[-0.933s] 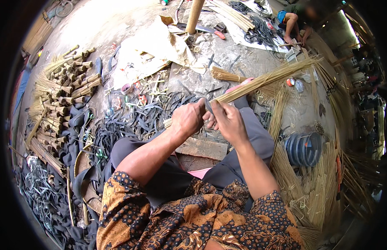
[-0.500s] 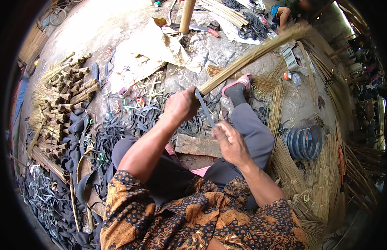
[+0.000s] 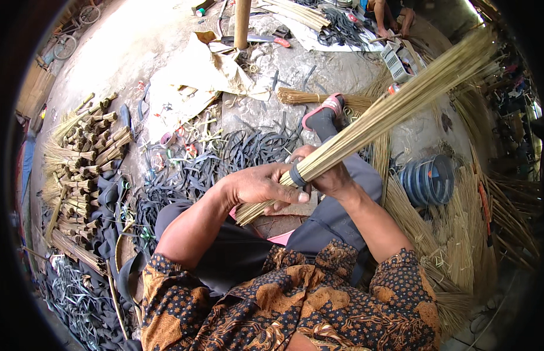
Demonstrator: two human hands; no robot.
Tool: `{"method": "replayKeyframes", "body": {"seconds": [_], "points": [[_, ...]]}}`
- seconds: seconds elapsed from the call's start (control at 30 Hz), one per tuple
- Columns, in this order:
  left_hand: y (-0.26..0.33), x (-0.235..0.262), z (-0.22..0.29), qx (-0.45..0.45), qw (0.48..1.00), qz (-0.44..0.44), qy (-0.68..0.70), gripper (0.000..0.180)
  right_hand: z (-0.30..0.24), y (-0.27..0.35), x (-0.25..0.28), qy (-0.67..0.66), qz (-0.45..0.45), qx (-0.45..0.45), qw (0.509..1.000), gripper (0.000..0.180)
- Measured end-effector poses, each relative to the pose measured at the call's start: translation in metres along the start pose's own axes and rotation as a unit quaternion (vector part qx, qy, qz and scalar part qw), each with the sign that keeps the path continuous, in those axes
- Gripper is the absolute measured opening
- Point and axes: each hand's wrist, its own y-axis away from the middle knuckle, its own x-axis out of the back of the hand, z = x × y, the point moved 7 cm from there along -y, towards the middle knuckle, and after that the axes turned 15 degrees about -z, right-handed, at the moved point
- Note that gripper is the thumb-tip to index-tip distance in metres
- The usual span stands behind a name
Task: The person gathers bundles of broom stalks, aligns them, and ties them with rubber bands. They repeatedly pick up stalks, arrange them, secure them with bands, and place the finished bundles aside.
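Note:
A long bundle of thin, straw-coloured sticks (image 3: 389, 111) slants across in front of me, its loose ends fanning out to the upper right. A dark rubber strip (image 3: 296, 175) is wound around it near the butt end. My left hand (image 3: 263, 186) is closed around the bundle just below that strip, thumb on top. My right hand (image 3: 331, 177) is closed against the bundle's underside beside the strip. The bundle hides part of its fingers, so whether the strip's free end is in them does not show.
Many dark rubber strips (image 3: 248, 149) litter the floor ahead. Short tied bundles (image 3: 79, 169) are stacked at left. A blue coiled roll (image 3: 427, 180) and loose sticks (image 3: 459, 240) lie right. A knife (image 3: 257, 39) lies by a wooden post (image 3: 241, 23). Another person's hands (image 3: 395, 26) show at the far right.
The strip stretched between my hands is now wrapped round the bundle. My right hand has moved up to the bundle, and the bundle has swung lower and nearer, its butt end now showing.

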Motion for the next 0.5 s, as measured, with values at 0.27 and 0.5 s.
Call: {"method": "replayKeyframes", "body": {"seconds": [0.27, 0.5], "points": [[0.017, 0.058, -0.001, 0.096, 0.800, 0.409, -0.429, 0.030, -0.012, -0.019, 0.014, -0.179, -0.061, -0.278, 0.942, 0.029], [0.012, 0.068, -0.009, 0.111, 0.726, 0.463, -0.495, 0.030, 0.020, -0.055, -0.021, -0.340, 0.004, -0.275, 0.899, 0.049]]}}
